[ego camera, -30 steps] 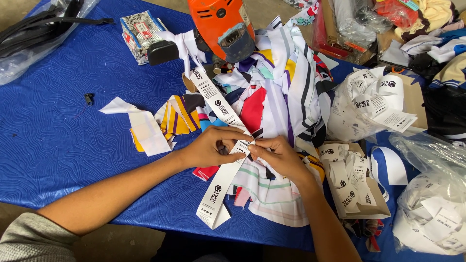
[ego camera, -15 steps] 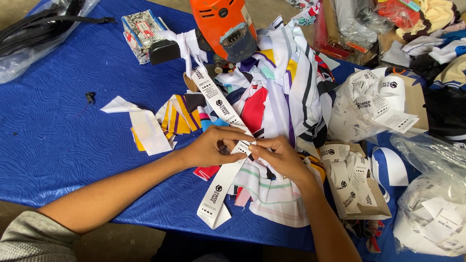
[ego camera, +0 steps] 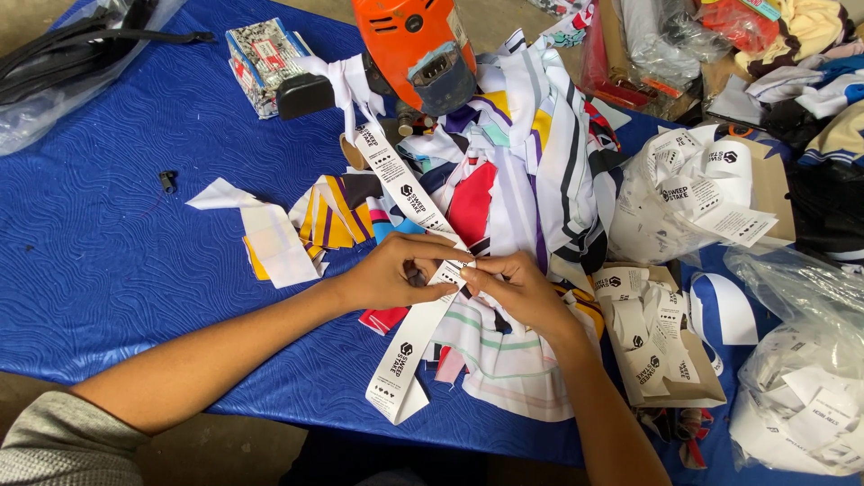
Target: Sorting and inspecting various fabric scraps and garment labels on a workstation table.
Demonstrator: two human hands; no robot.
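White woven label tape with black printing (ego camera: 416, 202), one long flat strip, runs diagonally across the blue textured desk (ego camera: 108, 234). Its far end lies up by the orange machine housing (ego camera: 416, 45). Its near end (ego camera: 396, 382) hangs past the hands toward the desk's front edge. Long axis: upper left to lower right above the hands, then bending back down-left below them.

Both hands meet at the bend of the strip. The left hand (ego camera: 391, 274) comes in from the left with its fingers curled, pinching the strip from that side. The right hand (ego camera: 520, 290) comes in from the lower right, thumb and forefinger pinching the same spot. Fingertips of the two hands are touching or nearly so; neither hand is nearer, since both are on the tape.

Under the hands lies a heap of striped fabric offcuts (ego camera: 531, 171). Just right of the right hand is an open brown cardboard box of cut labels (ego camera: 661, 342). Clear plastic bags of labels (ego camera: 801, 396) sit further right.
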